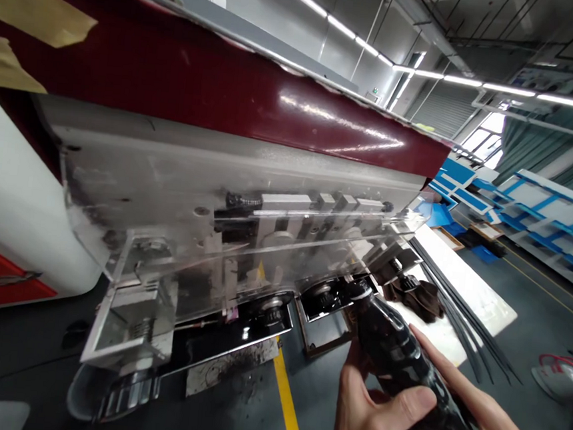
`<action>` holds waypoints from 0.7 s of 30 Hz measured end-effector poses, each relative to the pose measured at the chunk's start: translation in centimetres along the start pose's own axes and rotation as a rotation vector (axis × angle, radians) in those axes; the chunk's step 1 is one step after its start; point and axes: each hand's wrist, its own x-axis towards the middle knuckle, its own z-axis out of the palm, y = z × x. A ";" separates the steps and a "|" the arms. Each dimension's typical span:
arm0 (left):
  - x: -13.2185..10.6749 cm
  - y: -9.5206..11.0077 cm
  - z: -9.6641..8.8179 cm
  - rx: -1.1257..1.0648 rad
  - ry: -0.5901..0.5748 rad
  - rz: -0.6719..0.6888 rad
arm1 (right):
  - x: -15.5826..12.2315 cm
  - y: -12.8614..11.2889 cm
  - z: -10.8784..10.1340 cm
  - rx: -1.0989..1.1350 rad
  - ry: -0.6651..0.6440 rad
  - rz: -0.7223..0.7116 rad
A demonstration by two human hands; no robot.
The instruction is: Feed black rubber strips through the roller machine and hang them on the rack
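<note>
A dark, glossy bottle (pixel 399 359) full of black liquid lies tilted between both my hands, its neck pointing up and left at the machine's rollers (pixel 327 295). My left hand (pixel 373 420) grips it from below, thumb across its body. Along the bottle's right side lies my right hand (pixel 479 419), fingers wrapped round it. The big machine (pixel 228 190) fills the view above: a dark red cover over a clear plastic guard, with metal blocks and gears behind it.
A yellow line (pixel 287 402) runs across the dark floor below the machine. Black strips (pixel 463 317) and a dark cloth (pixel 422 297) lie on a white board at right. Blue and white racks (pixel 551 225) stand farther right. A white and red cabinet (pixel 9 231) stands at left.
</note>
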 end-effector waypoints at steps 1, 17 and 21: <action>-0.1 0.3 0.1 0.012 -0.010 0.005 | -0.1 0.1 0.0 -0.021 0.005 0.014; -0.8 0.7 0.6 0.038 -0.124 0.115 | -1.3 1.8 1.1 -0.049 0.065 0.176; -0.8 0.5 0.5 0.044 -0.095 0.113 | -1.3 2.3 1.1 -0.049 0.080 0.175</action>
